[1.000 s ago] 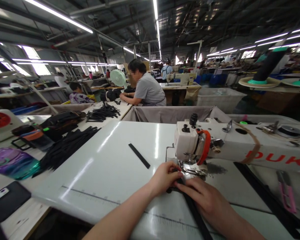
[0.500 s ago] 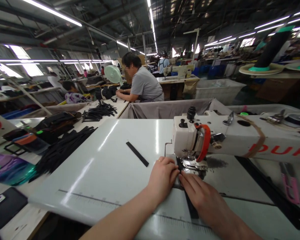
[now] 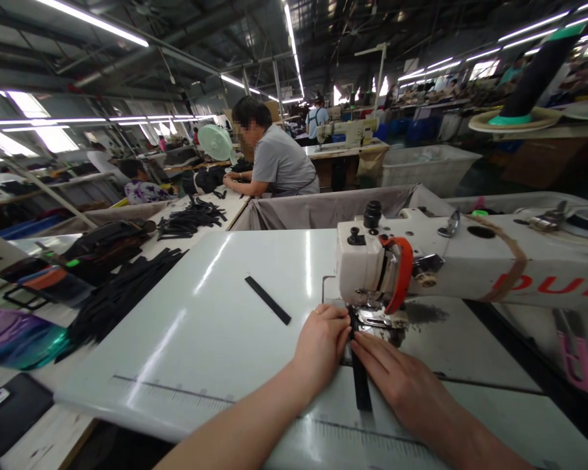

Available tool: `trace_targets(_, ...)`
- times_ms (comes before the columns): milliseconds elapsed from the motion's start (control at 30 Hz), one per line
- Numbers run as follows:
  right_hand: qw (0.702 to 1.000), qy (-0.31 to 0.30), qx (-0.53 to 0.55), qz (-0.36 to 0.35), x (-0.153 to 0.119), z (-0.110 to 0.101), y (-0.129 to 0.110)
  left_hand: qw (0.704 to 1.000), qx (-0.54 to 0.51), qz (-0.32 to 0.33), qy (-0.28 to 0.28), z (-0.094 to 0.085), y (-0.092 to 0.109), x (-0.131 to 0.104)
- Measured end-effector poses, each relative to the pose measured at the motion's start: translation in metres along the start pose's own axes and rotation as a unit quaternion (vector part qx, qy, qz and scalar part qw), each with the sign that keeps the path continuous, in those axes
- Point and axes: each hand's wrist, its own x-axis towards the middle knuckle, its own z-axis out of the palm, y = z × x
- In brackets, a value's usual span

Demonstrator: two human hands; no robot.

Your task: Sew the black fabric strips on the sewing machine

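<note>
A black fabric strip lies under the sewing machine's presser foot area, its loose end pointing toward me. My left hand, with curled fingers, pinches the strip's left side close to the metal foot plate. From the other side my right hand presses its closed fingertips onto the same strip; its thumb is hidden. The white sewing machine with an orange guard stands just beyond both hands. A second, short black strip rests alone on the table, left of my left hand.
Longer black strips and pink-handled snips lie at the right. Piles of black strips and a phone are on the left. A ruler scale marks the table. Across from me a person works.
The strip's loose end has swung left, out from beside my right hand, and more of it shows. Both hands stay at the presser foot. The view has shifted slightly.
</note>
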Motion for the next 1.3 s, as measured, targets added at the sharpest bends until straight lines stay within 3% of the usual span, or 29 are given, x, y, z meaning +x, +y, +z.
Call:
trace_targets(600, 0.998, 0.007, 0.014, 0.063, 0.007, -0.002, -0.001, 0.999, 0.033, 0.000, -0.023, 0.002, 0.004, 0.003)
trace_targets(1033, 0.970, -0.017, 0.222, 0.093, 0.000, -0.010, 0.010, 1.000, 0.013, -0.004, -0.016, 0.004, -0.001, 0.001)
trace_targets(1300, 0.975, -0.004, 0.199, 0.104, 0.000, -0.004, 0.017, 1.000, 0.009, 0.000, -0.015, 0.004, 0.000, 0.000)
